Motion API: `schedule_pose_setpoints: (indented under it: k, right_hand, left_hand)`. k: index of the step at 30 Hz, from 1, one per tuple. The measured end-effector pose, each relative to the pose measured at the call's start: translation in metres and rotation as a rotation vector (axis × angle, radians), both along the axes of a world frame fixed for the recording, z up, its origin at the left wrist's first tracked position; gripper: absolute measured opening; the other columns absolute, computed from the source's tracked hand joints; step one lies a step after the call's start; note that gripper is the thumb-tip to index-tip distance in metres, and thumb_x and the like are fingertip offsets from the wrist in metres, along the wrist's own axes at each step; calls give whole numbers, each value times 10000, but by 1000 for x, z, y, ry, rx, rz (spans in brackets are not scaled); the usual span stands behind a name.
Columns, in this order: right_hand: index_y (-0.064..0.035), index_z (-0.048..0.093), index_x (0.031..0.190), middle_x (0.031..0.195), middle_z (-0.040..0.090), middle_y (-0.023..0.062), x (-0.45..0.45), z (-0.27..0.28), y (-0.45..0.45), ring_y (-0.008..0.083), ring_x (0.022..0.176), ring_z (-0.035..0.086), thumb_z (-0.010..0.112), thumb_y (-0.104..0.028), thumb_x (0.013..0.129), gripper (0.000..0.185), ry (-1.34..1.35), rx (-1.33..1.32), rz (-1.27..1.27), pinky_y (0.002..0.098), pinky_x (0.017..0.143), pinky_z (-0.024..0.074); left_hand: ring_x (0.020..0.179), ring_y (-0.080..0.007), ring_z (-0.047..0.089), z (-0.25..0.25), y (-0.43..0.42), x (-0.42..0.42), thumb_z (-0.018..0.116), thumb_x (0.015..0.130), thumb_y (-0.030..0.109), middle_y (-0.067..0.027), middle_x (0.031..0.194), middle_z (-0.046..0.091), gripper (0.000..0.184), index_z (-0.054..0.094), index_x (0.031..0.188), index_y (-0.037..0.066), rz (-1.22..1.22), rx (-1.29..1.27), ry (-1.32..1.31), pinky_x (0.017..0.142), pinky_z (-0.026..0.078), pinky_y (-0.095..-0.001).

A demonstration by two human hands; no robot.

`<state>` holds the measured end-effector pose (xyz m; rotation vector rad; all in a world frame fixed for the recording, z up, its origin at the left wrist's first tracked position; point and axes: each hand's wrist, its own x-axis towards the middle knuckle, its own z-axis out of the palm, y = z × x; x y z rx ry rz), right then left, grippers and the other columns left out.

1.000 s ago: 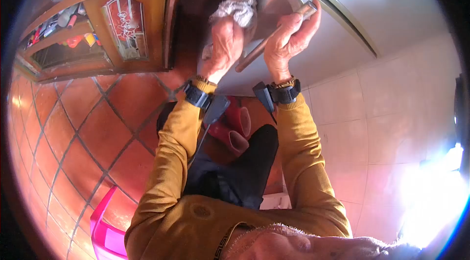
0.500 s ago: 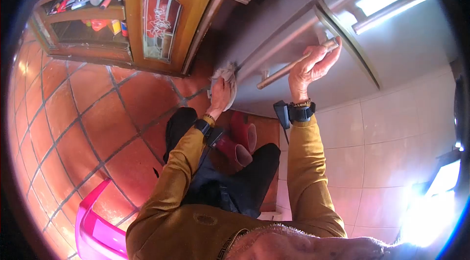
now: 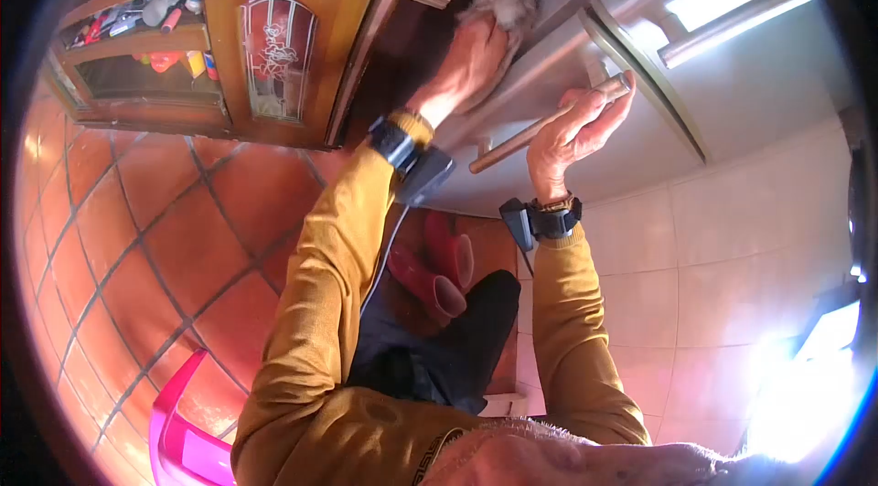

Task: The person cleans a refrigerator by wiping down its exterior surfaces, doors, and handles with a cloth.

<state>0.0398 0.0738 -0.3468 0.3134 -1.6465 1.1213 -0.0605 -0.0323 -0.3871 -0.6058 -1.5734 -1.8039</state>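
A greyish-white cloth (image 3: 508,10) is bunched under my left hand (image 3: 471,65), which presses it against the side edge of a silver-grey fridge (image 3: 750,93). The fingers of that hand are closed on the cloth and partly hidden by it. My right hand (image 3: 576,134) grips the upper end of a long metal bar, the fridge door handle (image 3: 512,146), with the bar lying between thumb and fingers. Above it is a second bar handle (image 3: 732,26) on the neighbouring door, past a dark seam. Both wrists wear black strapped devices.
A wooden cabinet (image 3: 352,56) with a glass panel and cluttered shelves stands at the upper left. Pink boots (image 3: 439,299) are on the tiled floor (image 3: 155,239) by my legs. A bright pink plastic stool or chair (image 3: 178,431) is at the lower left.
My left hand has moved up and to the right with the cloth, from low on the fridge edge to higher along it. My right hand stays on the handle, almost unmoved.
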Motion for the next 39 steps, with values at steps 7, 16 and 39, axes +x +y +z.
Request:
schedule_pose_setpoints:
  k: [7,16,39]
  right_hand:
    - [-15,358,1433,743,509,39,-3,1,1,102,630,435,407,-270,1006,500,6,-12,1,248,595,364]
    - [-7,325,1453,800,500,27,-7,-5,10,85,628,422,443,-305,1017,541,45,50,-18,226,581,368]
    - [-22,357,1437,792,503,36,-6,-3,3,95,645,435,416,-359,1017,542,32,12,30,237,601,358]
  left_hand:
    - [856,-342,631,-33,4,-87,444,945,211,-309,930,623,323,575,980,-82,474,-530,161,755,457,-475]
    - [809,-499,595,-78,6,58,503,919,160,-331,854,597,264,607,880,-79,23,-97,-413,683,445,-535]
    - [1136,-397,580,-23,6,-26,455,954,177,-244,1207,609,314,627,1145,-4,49,20,-19,970,454,-440]
